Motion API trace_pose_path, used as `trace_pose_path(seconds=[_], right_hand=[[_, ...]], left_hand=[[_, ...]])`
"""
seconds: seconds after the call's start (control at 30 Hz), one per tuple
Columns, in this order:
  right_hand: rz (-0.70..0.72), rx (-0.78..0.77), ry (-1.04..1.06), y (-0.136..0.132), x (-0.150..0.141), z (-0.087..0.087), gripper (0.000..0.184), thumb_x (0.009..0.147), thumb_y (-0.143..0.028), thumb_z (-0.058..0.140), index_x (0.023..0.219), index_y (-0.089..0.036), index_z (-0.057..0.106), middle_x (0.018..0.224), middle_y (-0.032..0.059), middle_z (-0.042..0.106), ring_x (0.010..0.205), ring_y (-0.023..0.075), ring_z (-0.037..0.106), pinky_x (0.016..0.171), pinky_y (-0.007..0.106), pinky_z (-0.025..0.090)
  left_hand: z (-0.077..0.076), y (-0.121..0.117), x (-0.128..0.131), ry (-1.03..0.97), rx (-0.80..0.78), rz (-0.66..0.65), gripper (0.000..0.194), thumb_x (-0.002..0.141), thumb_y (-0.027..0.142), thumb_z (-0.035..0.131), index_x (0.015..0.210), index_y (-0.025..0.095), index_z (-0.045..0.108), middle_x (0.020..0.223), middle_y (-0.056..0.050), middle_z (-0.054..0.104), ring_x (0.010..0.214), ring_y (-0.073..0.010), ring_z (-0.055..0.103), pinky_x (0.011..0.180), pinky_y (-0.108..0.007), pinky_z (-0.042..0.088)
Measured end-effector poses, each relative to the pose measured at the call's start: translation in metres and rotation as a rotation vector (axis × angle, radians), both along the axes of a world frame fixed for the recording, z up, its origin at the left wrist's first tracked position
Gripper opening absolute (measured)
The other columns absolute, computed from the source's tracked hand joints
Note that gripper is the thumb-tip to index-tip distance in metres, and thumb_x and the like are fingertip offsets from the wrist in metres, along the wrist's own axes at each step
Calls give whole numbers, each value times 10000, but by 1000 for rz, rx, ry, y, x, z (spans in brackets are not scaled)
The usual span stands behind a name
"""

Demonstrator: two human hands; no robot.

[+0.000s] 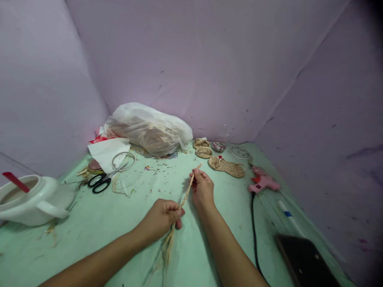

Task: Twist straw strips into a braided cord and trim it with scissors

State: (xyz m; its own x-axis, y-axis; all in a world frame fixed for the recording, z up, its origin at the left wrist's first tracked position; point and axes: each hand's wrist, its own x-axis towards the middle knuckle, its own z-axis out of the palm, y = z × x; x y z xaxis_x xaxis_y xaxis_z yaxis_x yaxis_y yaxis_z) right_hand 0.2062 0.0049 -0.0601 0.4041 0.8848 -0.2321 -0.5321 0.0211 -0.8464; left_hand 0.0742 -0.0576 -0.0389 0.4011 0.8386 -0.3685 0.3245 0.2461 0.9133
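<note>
A thin braid of straw-coloured fibre [187,193] runs slantwise between my two hands above the green table. My left hand [164,217] pinches its lower part between thumb and fingers. Below that hand the fibres hang loose in a spread tail. Near the braid's upper, pale-tipped end, my right hand [202,186] is closed on it, with its fingertips partly hidden. Just beyond lies a woven fibre slipper shape [227,166] with a small red bead, and behind it two round woven pieces, one of them a coiled disc [204,152].
A pink glue gun [265,181] with a black cord lies right, above a marker [291,218] and a dark phone [306,261]. Black-handled scissors [100,182], a white teapot-like pot [36,199] and paper [109,153] lie left. A filled plastic bag [149,127] rests against the wall.
</note>
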Motion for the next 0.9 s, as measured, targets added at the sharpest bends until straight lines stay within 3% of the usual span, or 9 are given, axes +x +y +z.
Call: trace_pose_path(seconds=[0.17,0.27,0.37,0.43,0.6,0.67,0.73,0.8,0.9], right_hand=[[66,14,-111,-1,-3,-2,266,575,-391,689,646,-159,582,572,8,602,413,81,466,393,207,386],[50,35,-214,-1,1,-2,263,609,-390,659,712,-156,599,636,36,627,453,108,510,426,237,422],[-83,93,-340,-1,13,3,318,655,-340,616,936,-195,593,897,56,644,726,157,600,641,297,484],[-100,195,-498,-3,23,9,351,663,-274,607,1010,-230,591,1086,52,601,993,178,546,863,339,416],[284,479,-1040,-16,25,23,228,732,-220,555,926,-265,667,1030,39,659,1138,223,474,1041,466,152],[385,477,-1058,-20,16,25,197,732,-233,574,895,-280,674,940,22,687,1059,227,534,1040,492,122],[393,385,-911,-22,7,25,132,695,-273,624,813,-263,683,812,19,698,883,220,603,994,478,246],[331,276,-719,-23,-2,25,143,675,-325,641,777,-228,668,693,22,680,682,196,617,823,415,427],[232,195,-572,-21,-11,24,202,692,-371,610,765,-182,614,618,24,649,505,160,584,544,304,477]], left_hand=[[7,2,0,-125,-78,56,331,696,432,551,569,126,549,473,32,499,304,-17,188,375,-233,79],[6,5,-1,-207,-112,70,309,659,426,577,618,121,554,485,19,535,284,-10,196,360,-227,69],[5,12,-4,-242,-143,90,315,622,412,595,711,111,572,448,27,530,271,-15,202,351,-218,67],[7,19,-7,-237,-141,88,323,595,407,604,711,107,573,408,33,512,265,-19,197,350,-217,70],[22,37,-22,-275,-96,56,337,564,420,606,678,104,584,363,36,488,272,-29,214,358,-219,75],[26,44,-29,-301,-79,60,349,564,431,613,691,107,587,375,36,495,281,-27,217,364,-216,82],[28,50,-36,-333,-78,64,366,565,444,623,714,111,593,398,32,505,295,-32,242,369,-212,103],[30,53,-40,-371,-66,84,374,558,448,642,714,110,602,422,22,513,330,-49,312,382,-208,157],[34,54,-38,-390,-6,133,387,557,453,674,708,100,624,482,9,532,411,-66,393,437,-210,250]])
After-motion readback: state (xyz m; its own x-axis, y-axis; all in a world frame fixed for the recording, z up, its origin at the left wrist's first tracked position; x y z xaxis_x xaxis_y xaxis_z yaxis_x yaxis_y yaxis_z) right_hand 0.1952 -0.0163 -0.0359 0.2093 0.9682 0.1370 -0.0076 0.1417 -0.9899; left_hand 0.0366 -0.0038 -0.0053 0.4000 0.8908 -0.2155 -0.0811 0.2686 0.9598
